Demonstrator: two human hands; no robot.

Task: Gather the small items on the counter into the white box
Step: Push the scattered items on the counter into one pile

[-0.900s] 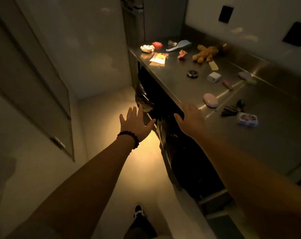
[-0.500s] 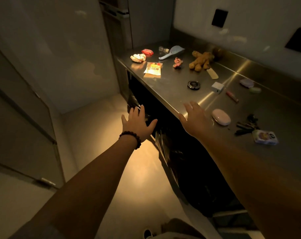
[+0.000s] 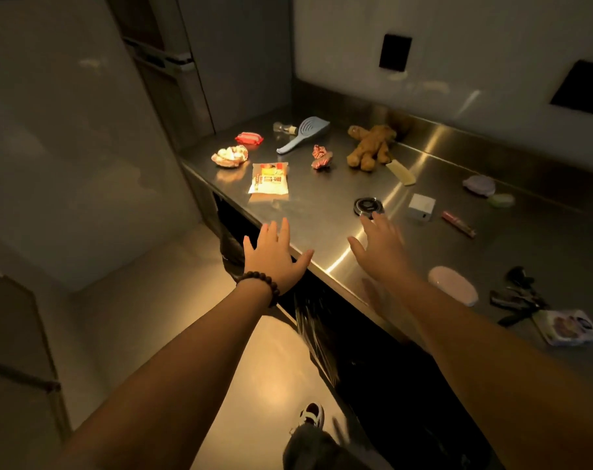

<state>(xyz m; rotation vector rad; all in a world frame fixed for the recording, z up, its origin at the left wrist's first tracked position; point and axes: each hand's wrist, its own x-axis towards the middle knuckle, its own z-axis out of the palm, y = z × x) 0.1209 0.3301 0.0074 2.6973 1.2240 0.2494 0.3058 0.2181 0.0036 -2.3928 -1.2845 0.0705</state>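
surface: steel counter [image 3: 322, 212] | on it: snack packet [image 3: 268, 179]; plush bear [image 3: 369, 146]; white cube [image 3: 421, 206]

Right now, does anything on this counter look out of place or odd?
The white box isn't in view. The items lie loose across the steel counter. A crumpled red foil wrapper and an opened wrapper look like litter, and the brown plush toy lies sprawled by the backsplash. Nothing looks spilled or broken. Both hands are empty.

Single head view: high, looking forward-down over counter [image 3: 322, 212] front edge, close, wide-angle, tilted.
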